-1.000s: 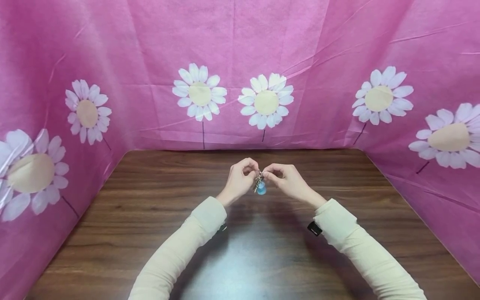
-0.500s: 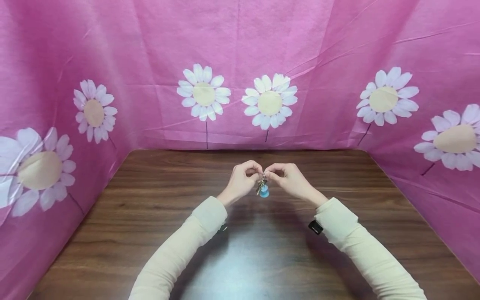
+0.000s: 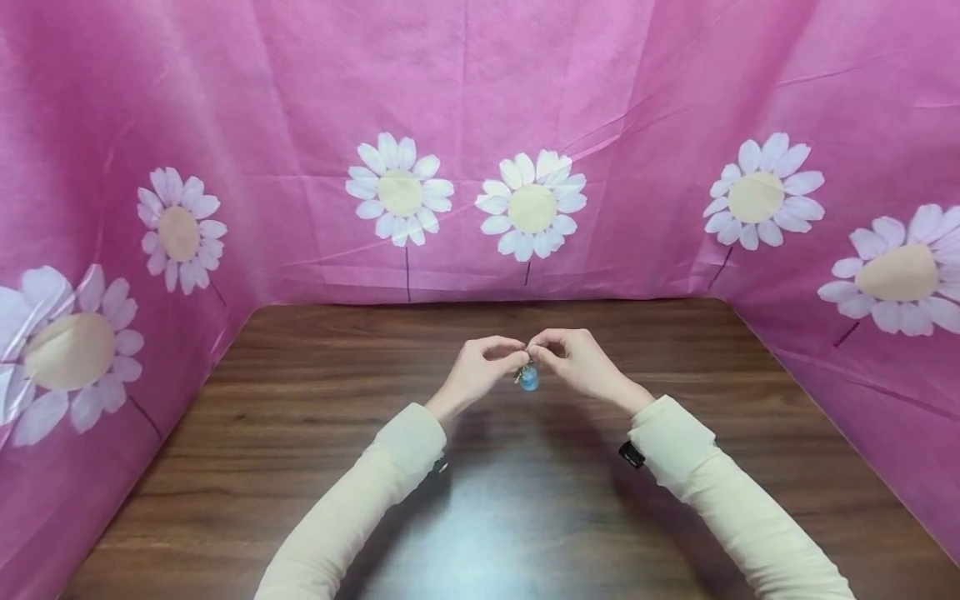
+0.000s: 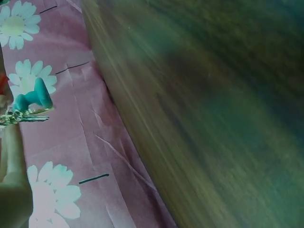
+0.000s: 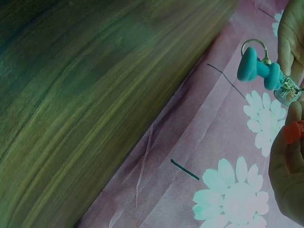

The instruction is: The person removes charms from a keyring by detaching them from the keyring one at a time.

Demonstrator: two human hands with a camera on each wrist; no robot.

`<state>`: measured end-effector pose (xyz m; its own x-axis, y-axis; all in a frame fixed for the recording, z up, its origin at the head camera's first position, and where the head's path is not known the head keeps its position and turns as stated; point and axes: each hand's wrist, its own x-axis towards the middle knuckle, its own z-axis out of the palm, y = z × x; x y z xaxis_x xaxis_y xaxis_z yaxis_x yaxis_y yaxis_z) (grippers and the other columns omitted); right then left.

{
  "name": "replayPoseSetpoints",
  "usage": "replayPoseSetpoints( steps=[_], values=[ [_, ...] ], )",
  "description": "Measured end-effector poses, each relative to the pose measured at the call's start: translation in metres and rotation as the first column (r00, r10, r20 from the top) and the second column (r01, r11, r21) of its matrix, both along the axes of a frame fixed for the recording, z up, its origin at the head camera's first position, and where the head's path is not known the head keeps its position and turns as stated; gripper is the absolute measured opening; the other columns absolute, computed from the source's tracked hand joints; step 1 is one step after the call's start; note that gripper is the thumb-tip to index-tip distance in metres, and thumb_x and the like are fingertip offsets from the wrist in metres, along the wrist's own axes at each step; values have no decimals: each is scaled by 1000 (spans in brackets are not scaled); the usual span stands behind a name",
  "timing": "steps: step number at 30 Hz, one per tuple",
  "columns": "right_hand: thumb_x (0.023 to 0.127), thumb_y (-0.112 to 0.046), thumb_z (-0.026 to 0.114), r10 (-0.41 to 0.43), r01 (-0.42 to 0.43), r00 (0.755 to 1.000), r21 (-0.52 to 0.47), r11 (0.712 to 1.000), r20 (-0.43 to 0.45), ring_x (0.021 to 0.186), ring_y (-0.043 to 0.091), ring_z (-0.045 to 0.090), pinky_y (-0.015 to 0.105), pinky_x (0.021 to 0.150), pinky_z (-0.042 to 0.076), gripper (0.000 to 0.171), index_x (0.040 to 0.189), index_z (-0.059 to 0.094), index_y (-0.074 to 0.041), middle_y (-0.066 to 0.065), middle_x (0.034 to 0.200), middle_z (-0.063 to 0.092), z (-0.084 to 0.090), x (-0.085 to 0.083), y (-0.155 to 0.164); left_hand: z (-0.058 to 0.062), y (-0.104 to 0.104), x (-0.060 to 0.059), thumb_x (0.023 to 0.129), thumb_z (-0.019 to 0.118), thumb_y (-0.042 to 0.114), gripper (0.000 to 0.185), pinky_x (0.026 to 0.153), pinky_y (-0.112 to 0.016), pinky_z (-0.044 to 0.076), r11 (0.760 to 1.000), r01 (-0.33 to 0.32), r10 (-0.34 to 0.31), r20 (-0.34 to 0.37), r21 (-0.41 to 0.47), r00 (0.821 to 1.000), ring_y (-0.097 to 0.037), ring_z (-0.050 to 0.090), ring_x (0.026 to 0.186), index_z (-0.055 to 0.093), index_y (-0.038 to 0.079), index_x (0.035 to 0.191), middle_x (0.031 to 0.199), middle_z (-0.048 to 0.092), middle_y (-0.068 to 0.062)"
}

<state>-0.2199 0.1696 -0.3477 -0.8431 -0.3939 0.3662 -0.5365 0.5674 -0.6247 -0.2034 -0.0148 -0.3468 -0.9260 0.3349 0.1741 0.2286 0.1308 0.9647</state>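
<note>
A keychain hangs between both hands above the wooden table, with a turquoise spool-like charm [image 3: 529, 379] and metal keys [image 4: 28, 117]. My left hand [image 3: 474, 367] comes from the left, its thumb and index tips pinching the top of the bunch. From the other side my right hand [image 3: 579, 362] pinches at the same spot with thumb and index. The right wrist view shows the charm [image 5: 259, 70] close, a gold-coloured loop [image 5: 255, 42] beside it and a clear piece [image 5: 287, 90] near the fingers. A small red piece [image 5: 293, 132] shows at my right fingers; the ring itself is mostly hidden by fingertips.
A brown wood-grain table [image 3: 315, 400] lies under the hands. A pink cloth [image 3: 465, 75] printed with large white daisies stands around its back and sides. Black wrist gear [image 3: 632, 454] shows below the right sleeve cuff.
My left index finger and thumb have straightened, and the thumb now covers more of the keys. The charm still hangs just below the hands; my right hand has hardly moved.
</note>
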Motion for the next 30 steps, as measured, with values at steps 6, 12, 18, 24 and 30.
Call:
replayPoseSetpoints(
  steps=[6,12,18,24,30],
  values=[
    [88,-13,61,-11,11,1000,5,1000,-2,73,10,63,27,66,52,8,86,68,-10,-1,80,69,-3,1,0,-24,5,-12,81,69,18,32,77,-25,53,999,-11,12,16,-48,1000,-20,67,92,65,2,108,102,68,-16],
    [88,-13,61,-17,17,1000,-2,1000,2,71,10,63,24,64,51,8,86,68,-11,-1,80,69,-3,0,-3,-36,6,-19,79,71,20,29,76,-25,53,998,-56,56,-16,-40,998,-16,67,87,67,5,104,98,70,-11],
    [88,-15,61,-2,2,1000,-3,1000,1,73,11,63,27,66,52,8,87,68,-11,-1,80,69,-3,-3,-8,-34,5,-20,78,72,24,30,75,-24,53,994,-77,73,-51,-74,996,-14,67,87,68,9,104,98,71,-7],
    [87,-15,62,-11,12,1000,-6,1000,15,75,13,64,29,69,52,8,87,69,-11,-1,81,69,-4,-4,-6,-25,4,-14,79,72,15,28,73,-23,54,995,-81,77,-66,-51,995,-17,67,89,68,5,105,100,70,-10],
    [86,-19,64,-32,32,998,-15,999,52,74,12,63,28,68,51,9,86,68,-11,1,79,69,-4,-7,-4,-7,3,1,78,71,7,28,78,-23,53,996,-80,76,-72,-47,994,-22,67,91,66,-1,105,99,69,-16]
  ],
)
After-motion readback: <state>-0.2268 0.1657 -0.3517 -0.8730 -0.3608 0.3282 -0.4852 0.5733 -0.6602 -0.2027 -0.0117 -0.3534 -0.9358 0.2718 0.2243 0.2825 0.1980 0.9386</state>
